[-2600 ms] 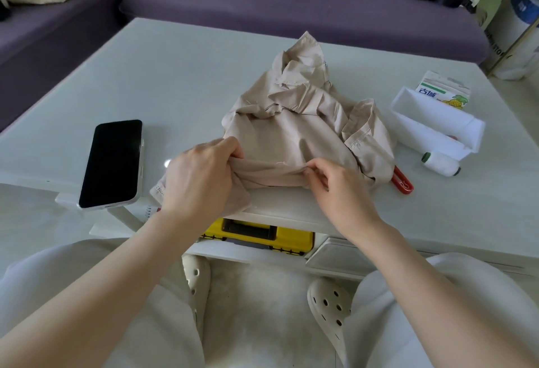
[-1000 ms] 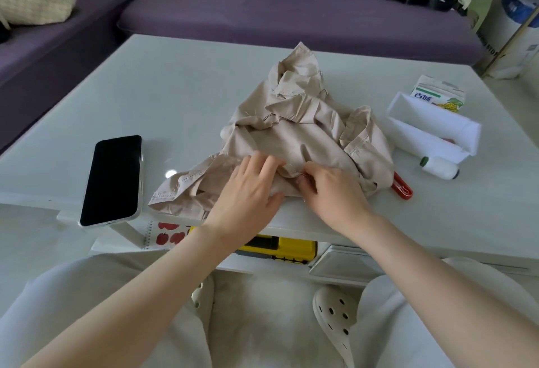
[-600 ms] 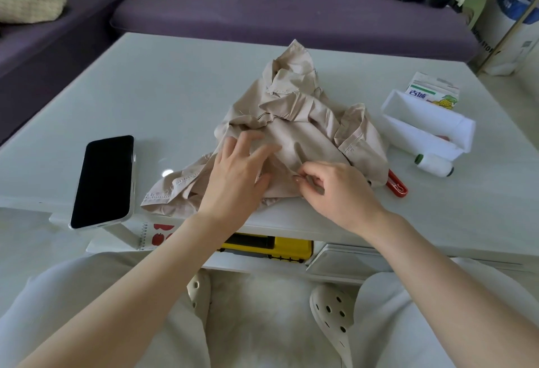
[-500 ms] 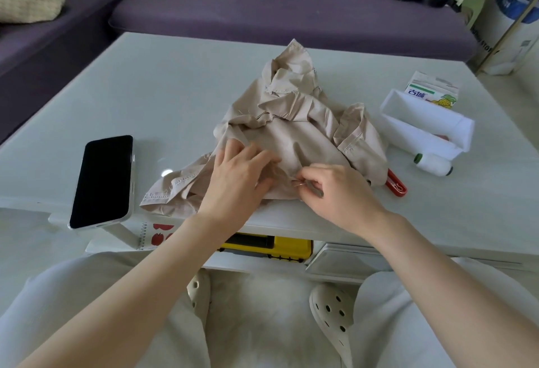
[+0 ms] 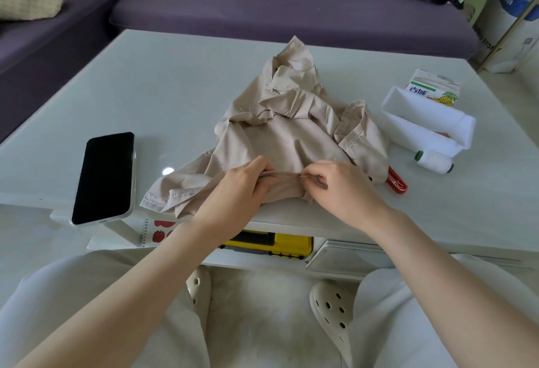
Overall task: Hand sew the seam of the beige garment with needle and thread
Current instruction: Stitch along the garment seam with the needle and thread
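The crumpled beige garment (image 5: 294,122) lies on the pale table (image 5: 175,90), its near edge at the table's front. My left hand (image 5: 242,189) pinches a raised fold of that edge between thumb and fingers. My right hand (image 5: 341,186) grips the same fold a little to the right and holds a thin needle (image 5: 303,175) at its fingertips, the point against the cloth. The thread is too fine to make out. A white thread spool (image 5: 434,161) lies on the table to the right.
A black phone (image 5: 105,176) lies at the left front. A red tool (image 5: 396,182) pokes out beside the garment. A white open box (image 5: 425,124) and a small carton (image 5: 431,90) stand at the right. A purple sofa runs behind the table. A yellow case (image 5: 280,243) sits on the shelf below.
My left hand went from lying flat on the cloth to pinching up a fold of the near edge. My right hand brought the needle to that fold.
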Available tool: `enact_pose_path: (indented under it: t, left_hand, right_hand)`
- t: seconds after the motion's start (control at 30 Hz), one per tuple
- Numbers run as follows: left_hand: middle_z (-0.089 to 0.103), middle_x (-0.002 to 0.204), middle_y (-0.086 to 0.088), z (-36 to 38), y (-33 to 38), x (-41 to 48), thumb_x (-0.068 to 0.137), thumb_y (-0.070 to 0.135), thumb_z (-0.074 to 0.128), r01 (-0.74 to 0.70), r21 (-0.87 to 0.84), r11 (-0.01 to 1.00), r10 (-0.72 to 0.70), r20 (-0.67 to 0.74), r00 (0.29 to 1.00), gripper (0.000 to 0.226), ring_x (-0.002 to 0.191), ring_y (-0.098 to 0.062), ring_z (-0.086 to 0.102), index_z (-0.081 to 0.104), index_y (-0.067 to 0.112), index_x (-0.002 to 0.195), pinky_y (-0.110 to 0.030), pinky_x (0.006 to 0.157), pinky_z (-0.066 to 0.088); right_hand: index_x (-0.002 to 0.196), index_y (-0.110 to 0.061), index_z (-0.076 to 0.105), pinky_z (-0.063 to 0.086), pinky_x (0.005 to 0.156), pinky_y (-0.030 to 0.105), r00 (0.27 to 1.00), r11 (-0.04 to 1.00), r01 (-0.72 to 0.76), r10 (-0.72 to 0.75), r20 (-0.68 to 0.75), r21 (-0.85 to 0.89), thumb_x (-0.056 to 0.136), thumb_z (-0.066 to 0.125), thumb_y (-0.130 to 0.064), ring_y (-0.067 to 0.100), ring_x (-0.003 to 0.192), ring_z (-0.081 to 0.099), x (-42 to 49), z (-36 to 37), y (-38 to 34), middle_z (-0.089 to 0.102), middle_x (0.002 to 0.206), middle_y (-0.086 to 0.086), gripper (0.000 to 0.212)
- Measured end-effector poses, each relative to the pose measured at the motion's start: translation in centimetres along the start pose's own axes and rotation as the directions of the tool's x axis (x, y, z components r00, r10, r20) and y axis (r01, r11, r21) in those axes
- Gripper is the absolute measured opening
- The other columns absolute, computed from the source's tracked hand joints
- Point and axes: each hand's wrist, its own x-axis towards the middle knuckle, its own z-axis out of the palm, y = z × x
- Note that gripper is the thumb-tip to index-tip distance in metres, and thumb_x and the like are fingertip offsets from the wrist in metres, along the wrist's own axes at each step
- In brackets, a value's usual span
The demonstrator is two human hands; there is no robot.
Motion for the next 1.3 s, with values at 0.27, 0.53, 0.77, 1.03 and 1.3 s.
enact_pose_path:
  t: [0.27,0.53,0.77,1.03,1.3]
  left_hand:
    - [0.046,0.097,0.012,-0.1,0.3,-0.1,0.088,0.028,0.064,-0.009,0.149,0.989,0.023,-0.088,0.996,0.026,0.058,-0.005,0.048,0.049,0.021,0.108,-0.035,0.058,0.048]
    - [0.050,0.105,0.005,0.1,0.1,-0.2,0.088,0.033,0.053,-0.212,0.276,0.937,0.238,-0.066,0.969,0.015,0.063,-0.008,0.046,0.059,0.021,0.096,-0.026,0.037,0.040]
    - [0.056,0.097,0.006,0.5,0.2,-0.2,0.088,0.028,0.063,-0.107,0.081,0.991,0.118,-0.149,0.982,0.014,0.067,-0.013,0.054,0.061,0.015,0.085,-0.037,0.055,0.050]
    - [0.045,0.061,0.015,0.4,1.2,-0.3,0.089,0.020,0.064,-0.011,-0.046,0.999,0.004,-0.155,0.988,0.012,0.060,0.002,0.047,0.058,0.011,0.084,-0.016,0.052,0.035]
    - [0.055,0.076,0.013,0.4,1.1,-0.1,0.093,0.029,0.055,0.121,0.010,0.993,-0.119,-0.119,0.986,0.011,0.065,-0.010,0.053,0.053,0.020,0.099,-0.034,0.060,0.047]
  right_hand:
    - [0.085,-0.027,0.074,0.031,0.051,0.024,0.999,0.999,-0.003,0.001,0.044,0.047,0.092,0.057,-0.023,0.008,0.061,0.048,-0.2,-0.2,-0.4,0.047,0.059,-0.012,0.019]
    - [0.102,-0.024,0.073,0.034,0.052,0.017,0.998,0.999,-0.021,0.019,0.059,0.025,0.093,0.055,-0.029,0.012,0.069,0.054,-0.2,-0.4,-0.4,0.051,0.063,-0.013,0.021]
    - [0.098,-0.021,0.074,0.030,0.052,0.014,0.998,1.000,-0.007,0.006,0.057,0.020,0.093,0.056,-0.027,0.007,0.063,0.049,-0.2,-0.2,-0.5,0.045,0.060,-0.016,0.020]
    - [0.107,-0.024,0.072,0.035,0.059,0.023,0.996,1.000,-0.003,0.002,0.091,0.001,0.094,0.054,-0.032,0.005,0.067,0.046,-0.2,-0.1,-0.7,0.049,0.068,-0.015,0.023]
    - [0.101,-0.023,0.073,0.029,0.054,0.008,0.996,1.000,0.008,-0.008,0.094,-0.005,0.094,0.054,-0.032,0.005,0.070,0.045,-0.2,-0.1,-0.8,0.048,0.069,-0.015,0.021]
